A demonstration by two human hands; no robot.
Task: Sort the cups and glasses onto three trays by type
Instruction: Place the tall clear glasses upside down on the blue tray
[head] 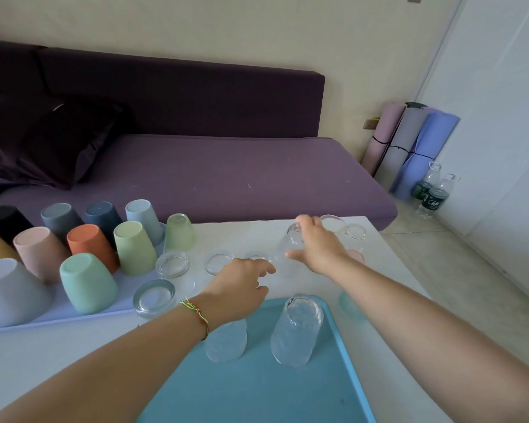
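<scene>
Clear glass [290, 242], tilted, at 1 o'clock on the white table [242, 233]: I see the right hand [319, 248] gripping it between thumb and curled fingers. The left hand [242, 285], fingers loosely bent and holding nothing, points at a small glass [258, 257] at its 12 o'clock; I cannot tell whether they touch. Two tall glasses [297, 328] stand inverted on the teal tray [257, 392] at 6 o'clock. Coloured cups [87, 282] stand inverted on the lavender tray [74, 315] at 9 o'clock.

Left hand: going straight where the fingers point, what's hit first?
Probably the small upturned clear glass just ahead of the left hand; depth unclear. Beyond it is the tall glass the right hand grips.
</scene>
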